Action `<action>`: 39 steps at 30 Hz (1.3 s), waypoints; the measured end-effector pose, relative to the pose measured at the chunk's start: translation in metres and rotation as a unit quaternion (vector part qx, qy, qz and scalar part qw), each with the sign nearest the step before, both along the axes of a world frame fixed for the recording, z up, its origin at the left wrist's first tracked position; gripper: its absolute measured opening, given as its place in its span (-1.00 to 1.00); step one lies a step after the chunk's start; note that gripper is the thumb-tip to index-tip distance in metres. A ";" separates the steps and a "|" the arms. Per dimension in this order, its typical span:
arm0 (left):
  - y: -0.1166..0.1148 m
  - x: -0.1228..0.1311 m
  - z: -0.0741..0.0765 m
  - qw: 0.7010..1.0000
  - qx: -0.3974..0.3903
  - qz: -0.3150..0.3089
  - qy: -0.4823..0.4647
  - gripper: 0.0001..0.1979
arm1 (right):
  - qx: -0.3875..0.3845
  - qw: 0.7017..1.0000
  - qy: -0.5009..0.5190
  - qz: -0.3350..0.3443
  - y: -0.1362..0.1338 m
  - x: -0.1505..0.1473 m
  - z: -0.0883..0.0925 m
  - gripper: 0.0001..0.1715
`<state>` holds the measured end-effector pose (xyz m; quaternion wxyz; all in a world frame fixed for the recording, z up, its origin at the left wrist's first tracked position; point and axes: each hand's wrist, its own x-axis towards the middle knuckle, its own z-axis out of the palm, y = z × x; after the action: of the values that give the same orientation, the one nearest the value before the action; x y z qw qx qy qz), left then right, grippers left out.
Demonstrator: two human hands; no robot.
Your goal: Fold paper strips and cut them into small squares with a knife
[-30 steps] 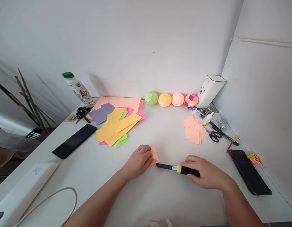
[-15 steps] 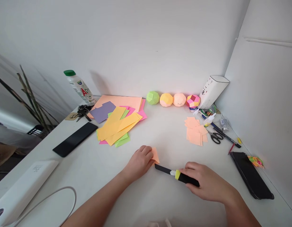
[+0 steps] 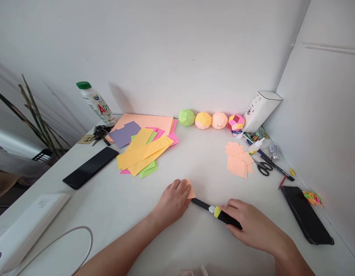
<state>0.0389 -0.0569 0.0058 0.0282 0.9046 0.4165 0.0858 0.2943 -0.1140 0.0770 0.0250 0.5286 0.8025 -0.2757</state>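
My left hand (image 3: 174,199) is closed on a small piece of peach paper (image 3: 190,189), pressing it near the table's middle; most of the paper hides under my fingers. In my right hand (image 3: 249,222) is a black and yellow utility knife (image 3: 227,218), its dark blade extended to the left. The blade tip reaches the paper's lower edge, close to my left fingers. Further right lies a loose pile of peach paper squares (image 3: 237,163), with black-handled scissors (image 3: 264,168) beside it.
Coloured paper sheets (image 3: 139,153) overlap at the left, near a black phone (image 3: 91,168) and a bottle (image 3: 98,105). Several faceted paper balls (image 3: 203,120) line the wall. A glue bottle (image 3: 256,146), pens (image 3: 276,165) and another dark phone (image 3: 306,214) lie right. A white cable (image 3: 90,234) curves at the front left.
My left hand has shifted slightly right, and its fingers cover the paper differently. The knife's blade tip has moved a little right and up along the paper's edge. The camera view has shifted slightly.
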 end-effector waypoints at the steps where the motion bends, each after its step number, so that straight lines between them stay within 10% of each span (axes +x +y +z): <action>1: -0.002 0.000 0.001 1.000 0.001 -0.008 0.000 -0.74 | -0.001 1.000 -0.003 -0.001 -0.001 -0.001 0.000 -0.63; 16: -0.016 -0.004 -0.029 0.997 0.017 -0.063 -0.037 0.09 | 0.009 0.995 -0.100 0.009 -0.016 -0.027 -0.005 -0.53; 39: -0.016 -0.006 -0.027 0.997 -0.028 -0.059 -0.030 0.16 | 0.060 0.983 -0.169 0.032 -0.010 -0.040 -0.007 -0.53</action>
<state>0.0332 -0.0724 -0.0214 0.0712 0.9235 0.3637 0.0990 0.2542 -0.1243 0.0696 0.1373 0.5418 0.8185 -0.1329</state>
